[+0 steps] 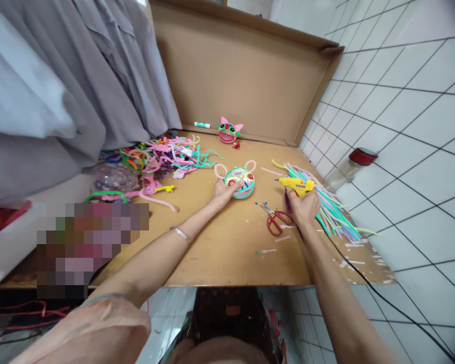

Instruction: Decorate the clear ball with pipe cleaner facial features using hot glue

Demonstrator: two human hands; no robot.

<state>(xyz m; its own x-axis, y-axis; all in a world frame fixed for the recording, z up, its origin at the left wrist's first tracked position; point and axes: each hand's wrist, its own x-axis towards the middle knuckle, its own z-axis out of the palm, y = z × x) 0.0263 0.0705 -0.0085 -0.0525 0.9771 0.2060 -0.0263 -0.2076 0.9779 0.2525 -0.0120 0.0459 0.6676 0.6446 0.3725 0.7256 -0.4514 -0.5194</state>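
Note:
My left hand (pixel 224 192) grips the near-left side of a round animal-face craft (pixel 246 190). It has a green rim, red eyes and two pink loop ears, and seems to be made of pipe cleaners. My right hand (pixel 305 205) is closed round the handle of a yellow glue gun (pixel 296 185), its nozzle pointing left toward the craft but apart from it. Red-handled scissors (pixel 276 222) lie on the table just left of my right wrist, near small blue scraps.
A bundle of pastel pipe cleaners (pixel 335 215) lies at the right beside the tiled wall, with a red-lidded jar (pixel 354 164). At the left is a tangled pile of pipe cleaners (pixel 163 156). A finished-looking pink-eared face (pixel 229 130) and a glue stick (pixel 202 125) stand by the cardboard (pixel 242 71). The cord (pixel 367 280) trails right.

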